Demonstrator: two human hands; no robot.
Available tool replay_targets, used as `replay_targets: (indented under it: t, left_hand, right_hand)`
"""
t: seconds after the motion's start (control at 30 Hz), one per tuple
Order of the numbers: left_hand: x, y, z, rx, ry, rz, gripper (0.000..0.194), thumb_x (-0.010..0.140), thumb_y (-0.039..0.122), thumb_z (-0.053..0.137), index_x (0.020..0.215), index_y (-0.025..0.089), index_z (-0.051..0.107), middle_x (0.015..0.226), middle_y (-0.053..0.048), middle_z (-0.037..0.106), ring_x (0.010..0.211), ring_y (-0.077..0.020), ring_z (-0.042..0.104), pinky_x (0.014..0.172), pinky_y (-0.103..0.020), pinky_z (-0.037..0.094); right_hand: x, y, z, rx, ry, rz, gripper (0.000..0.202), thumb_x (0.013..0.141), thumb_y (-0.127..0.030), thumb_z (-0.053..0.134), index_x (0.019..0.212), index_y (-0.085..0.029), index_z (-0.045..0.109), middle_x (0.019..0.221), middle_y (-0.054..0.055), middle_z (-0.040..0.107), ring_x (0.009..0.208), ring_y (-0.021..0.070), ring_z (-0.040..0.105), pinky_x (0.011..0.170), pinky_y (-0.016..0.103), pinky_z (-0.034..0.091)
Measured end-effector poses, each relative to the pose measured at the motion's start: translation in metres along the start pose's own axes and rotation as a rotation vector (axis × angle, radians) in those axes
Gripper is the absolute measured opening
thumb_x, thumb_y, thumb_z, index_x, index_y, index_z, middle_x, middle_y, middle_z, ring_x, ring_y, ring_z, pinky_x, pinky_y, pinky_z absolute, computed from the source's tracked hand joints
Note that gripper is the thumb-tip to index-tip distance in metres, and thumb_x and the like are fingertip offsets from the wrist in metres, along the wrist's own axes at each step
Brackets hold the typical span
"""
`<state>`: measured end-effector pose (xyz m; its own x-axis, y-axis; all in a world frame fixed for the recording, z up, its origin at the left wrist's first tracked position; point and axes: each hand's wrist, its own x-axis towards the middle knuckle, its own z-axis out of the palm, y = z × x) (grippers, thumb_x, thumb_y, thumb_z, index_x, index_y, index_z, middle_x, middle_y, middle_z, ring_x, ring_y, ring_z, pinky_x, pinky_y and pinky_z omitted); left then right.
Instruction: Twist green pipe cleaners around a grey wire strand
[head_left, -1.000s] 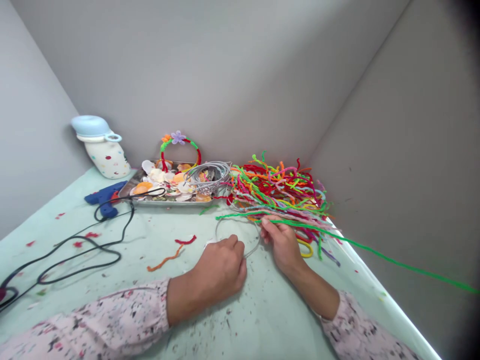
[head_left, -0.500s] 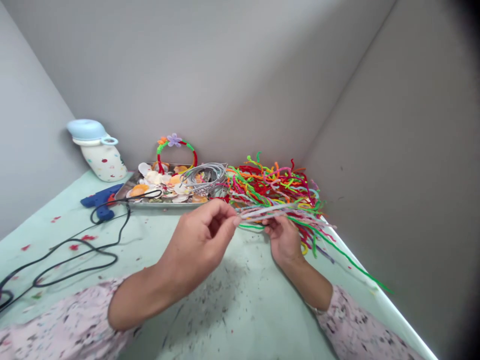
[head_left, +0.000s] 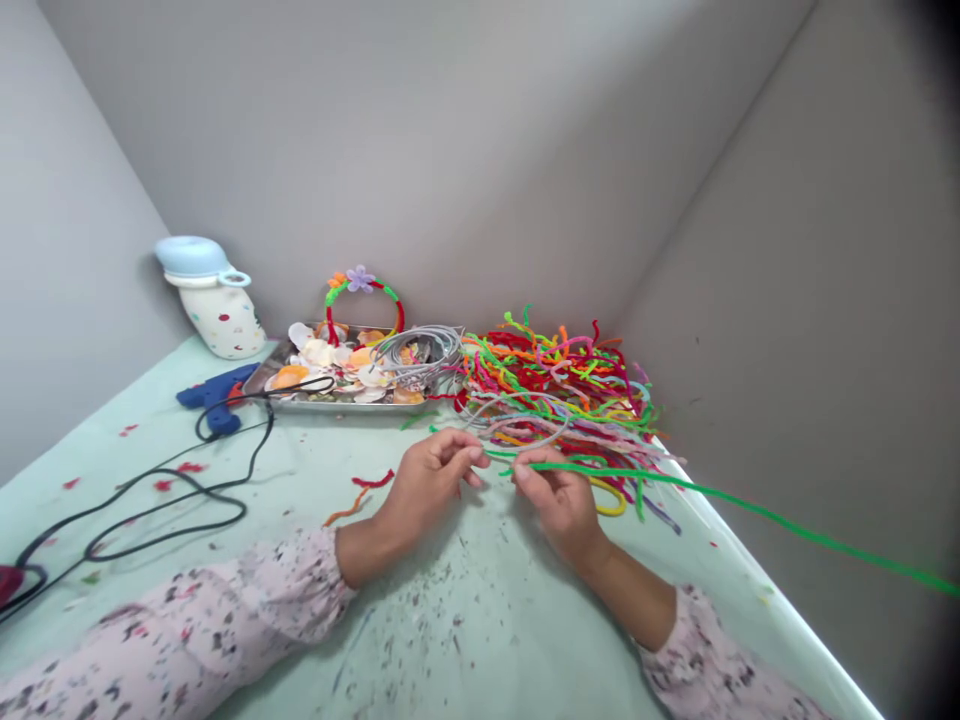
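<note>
My left hand [head_left: 439,487] is closed, with thumb and fingers pinched at the near edge of a thin grey wire hoop [head_left: 564,412]. Behind my fingers the hoop spreads over the front of a heap of coloured pipe cleaners [head_left: 540,365]; the exact grip is partly hidden. Between the thumb and fingers of my right hand [head_left: 559,500] is a long green pipe cleaner [head_left: 720,492]. Its short end points at my left fingertips, and the long part runs off to the right past the table edge. The two hands are apart.
A metal tray [head_left: 345,406] holds shells and a coil of grey wire [head_left: 420,355]. Behind stands a decorated hoop with flowers [head_left: 365,283]. To the left are a blue glue gun [head_left: 217,393], its black cable [head_left: 157,535] and a white bottle [head_left: 221,310]. Red and orange scraps [head_left: 360,498] lie nearby.
My right hand has taken hold of the green pipe cleaner and drawn it up from the heap. My left hand has lowered, and the grey hoop has turned from edge-on to an open oval.
</note>
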<state>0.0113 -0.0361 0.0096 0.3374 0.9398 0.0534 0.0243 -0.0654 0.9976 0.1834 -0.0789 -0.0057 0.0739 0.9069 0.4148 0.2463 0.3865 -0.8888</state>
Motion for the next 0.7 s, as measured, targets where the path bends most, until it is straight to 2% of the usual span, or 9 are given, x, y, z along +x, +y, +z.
replay_targets:
  t: [0.17, 0.23, 0.37, 0.53, 0.7]
  left_hand:
    - [-0.007, 0.0, 0.006, 0.063, -0.081, -0.006, 0.016, 0.085, 0.029, 0.05, 0.092, 0.015, 0.056, 0.068, 0.0, 0.063, 0.059, -0.0125, 0.06, 0.051, -0.021, 0.042]
    - [-0.008, -0.001, 0.005, 0.107, -0.101, 0.015, 0.015, 0.086, 0.028, 0.048, 0.091, 0.016, 0.055, 0.067, 0.0, 0.062, 0.06, -0.0131, 0.06, 0.052, -0.022, 0.042]
    - [-0.01, -0.005, 0.004, 0.176, -0.144, 0.093, 0.014, 0.087, 0.023, 0.045, 0.098, 0.018, 0.052, 0.08, -0.002, 0.067, 0.069, -0.014, 0.063, 0.061, -0.024, 0.046]
    - [-0.013, -0.004, 0.002, 0.296, -0.11, 0.157, 0.025, 0.088, 0.023, 0.045, 0.113, 0.021, 0.045, 0.086, -0.002, 0.07, 0.076, -0.0154, 0.065, 0.07, -0.026, 0.047]
    - [-0.015, 0.0, 0.001, 0.318, -0.129, 0.189, 0.018, 0.09, 0.025, 0.045, 0.107, 0.021, 0.048, 0.093, -0.003, 0.07, 0.081, -0.0147, 0.065, 0.073, -0.026, 0.047]
  right_hand:
    - [-0.004, -0.006, 0.004, -0.204, -0.049, -0.126, 0.008, 0.083, -0.023, 0.058, 0.084, -0.024, 0.066, 0.076, 0.001, 0.064, 0.064, 0.0151, 0.058, 0.06, 0.027, 0.045]
    - [-0.004, -0.007, 0.006, -0.234, -0.026, -0.09, 0.01, 0.084, -0.025, 0.057, 0.089, -0.024, 0.066, 0.075, 0.001, 0.065, 0.06, 0.0143, 0.058, 0.058, 0.026, 0.046]
    - [-0.001, -0.009, 0.009, -0.232, 0.025, 0.013, 0.015, 0.086, -0.03, 0.054, 0.092, -0.021, 0.065, 0.065, -0.001, 0.063, 0.055, 0.0136, 0.058, 0.054, 0.024, 0.046]
    - [0.002, -0.007, 0.009, -0.237, -0.012, 0.041, 0.014, 0.086, -0.031, 0.055, 0.09, -0.021, 0.064, 0.079, 0.001, 0.067, 0.065, 0.0139, 0.061, 0.06, 0.023, 0.049]
    - [0.003, -0.007, 0.008, -0.212, -0.024, 0.03, 0.014, 0.086, -0.03, 0.056, 0.088, -0.02, 0.066, 0.079, 0.001, 0.068, 0.066, 0.0133, 0.06, 0.062, 0.023, 0.048]
